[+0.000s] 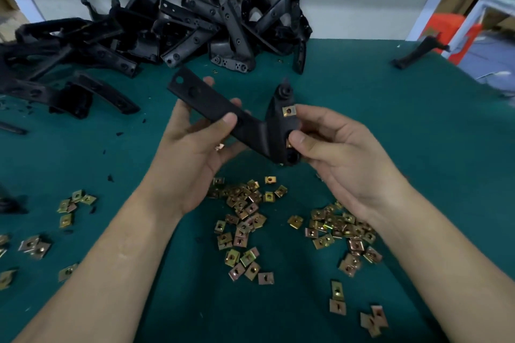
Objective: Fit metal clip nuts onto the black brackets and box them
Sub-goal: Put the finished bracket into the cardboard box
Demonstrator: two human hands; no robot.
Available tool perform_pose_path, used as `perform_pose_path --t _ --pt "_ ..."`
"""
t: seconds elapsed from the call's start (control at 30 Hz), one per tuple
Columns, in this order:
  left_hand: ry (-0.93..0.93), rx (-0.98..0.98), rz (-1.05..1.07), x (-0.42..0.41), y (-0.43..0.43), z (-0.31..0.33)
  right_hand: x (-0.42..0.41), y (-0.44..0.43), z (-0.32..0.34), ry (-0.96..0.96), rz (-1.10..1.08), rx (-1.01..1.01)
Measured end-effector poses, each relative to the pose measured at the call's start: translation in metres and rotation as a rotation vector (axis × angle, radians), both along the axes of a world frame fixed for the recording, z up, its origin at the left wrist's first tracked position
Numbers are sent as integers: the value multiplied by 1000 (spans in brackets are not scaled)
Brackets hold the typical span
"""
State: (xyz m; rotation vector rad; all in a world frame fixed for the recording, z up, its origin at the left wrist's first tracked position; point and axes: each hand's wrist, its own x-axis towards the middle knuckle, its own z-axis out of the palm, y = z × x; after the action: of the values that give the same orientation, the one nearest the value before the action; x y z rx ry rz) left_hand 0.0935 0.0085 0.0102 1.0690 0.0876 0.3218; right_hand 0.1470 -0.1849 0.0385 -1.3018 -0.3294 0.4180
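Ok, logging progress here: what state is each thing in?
Held bracket: in the air, a clip nut fitted.
Left hand: grips the bracket's long arm.
Right hand: pinches its bent end.
Loose clip nuts: scattered on the green mat.
Bracket pile: heaped at the back.

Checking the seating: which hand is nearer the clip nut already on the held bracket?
Right. The right hand has a fingertip beside the clip nut at the short end of the bracket; the left hand grips the long arm, farther off.
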Motion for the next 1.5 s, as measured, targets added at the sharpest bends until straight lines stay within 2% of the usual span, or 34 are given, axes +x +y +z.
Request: perform_pose_path --t 0.1,0.2,0.37,0.5,0.7,0.87,0.97,1.03,1.13,1.23,1.37,1.5 --pt "-61 149 165 -4 -15 10 -2 -8 14 -76 -20 -163" --pt "-87 143 168 -9 -41 24 -13 -34 33 -137 -53 -248" --pt "-99 95 -71 -22 -114 47 -67 -120 52 -159 -222 -152" --pt "-99 115 -321 -42 -209 49 -142 -208 55 -206 -546 -143" --pt "-114 247 -617 -90 -344 28 -252 -310 37 -16 -937 -268" --pt "-161 532 -790 -113 -395 -9 -306 -355 -4 231 -1177 -457" --pt "-139 806 -856 -116 -406 -38 -323 -369 -37 370 -1190 -564" --pt "-95 991 -950 -116 -407 -56 -326 -373 -62 465 -1133 -713" --pt "0 1259 -1129 -111 -405 -77 -322 -375 -98 627 -934 -856" --pt "30 1462 -1193 -109 -401 -89 -317 -374 -123 732 -711 -985" --pt "-2 1447 -1154 -109 -389 -90 -304 -365 -121 637 -680 -1110" --pt "-144 1390 -1026 -113 -377 -64 -272 -336 -84 353 -826 -996"
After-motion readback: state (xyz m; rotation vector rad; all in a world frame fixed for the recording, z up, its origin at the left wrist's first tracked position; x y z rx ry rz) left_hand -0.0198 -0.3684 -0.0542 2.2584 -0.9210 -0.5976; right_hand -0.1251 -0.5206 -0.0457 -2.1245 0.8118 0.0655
